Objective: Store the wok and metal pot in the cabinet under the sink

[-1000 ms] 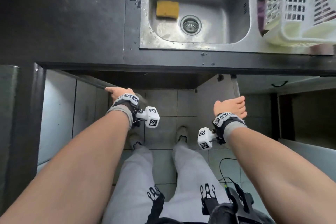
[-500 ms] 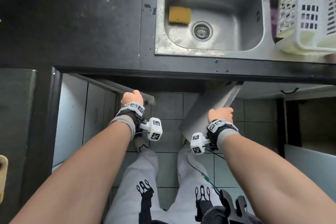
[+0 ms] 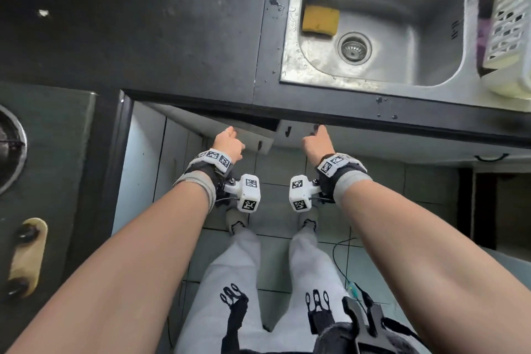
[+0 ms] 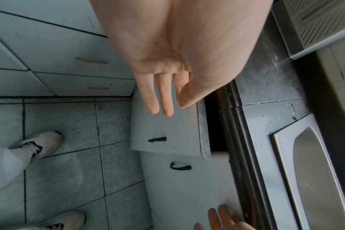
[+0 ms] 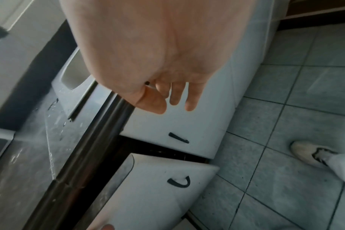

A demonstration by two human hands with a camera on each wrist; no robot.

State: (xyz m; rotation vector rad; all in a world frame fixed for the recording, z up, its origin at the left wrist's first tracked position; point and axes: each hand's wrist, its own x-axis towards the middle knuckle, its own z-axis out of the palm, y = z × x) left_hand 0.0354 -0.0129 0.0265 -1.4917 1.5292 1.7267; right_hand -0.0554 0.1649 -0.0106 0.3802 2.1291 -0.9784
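No wok or metal pot shows in any view. Two white doors of the cabinet under the sink stand nearly shut. My left hand [image 3: 228, 142] lies with straight fingers [image 4: 159, 96] flat on the left door [image 4: 167, 132], which stays slightly ajar with a dark gap behind its edge. My right hand [image 3: 317, 142] presses with extended fingers [image 5: 173, 96] on the right door [image 5: 177, 124], which sits almost flush under the counter. Each door has a small black handle [image 4: 157, 139] near the meeting edge. Neither hand holds anything.
Above is the steel sink [image 3: 290, 66] with a yellow sponge [image 3: 319, 20] and a white plastic basket [image 3: 508, 23] at its right. A stove [image 3: 43, 167] stands at the left. Another cabinet [image 3: 502, 210] stands open at the right. My feet and a thin cable [image 3: 339, 256] are on the tiled floor.
Both doors have swung in from wide open to nearly shut. My hands have moved forward and toward each other with them, from the door edges to the door faces.
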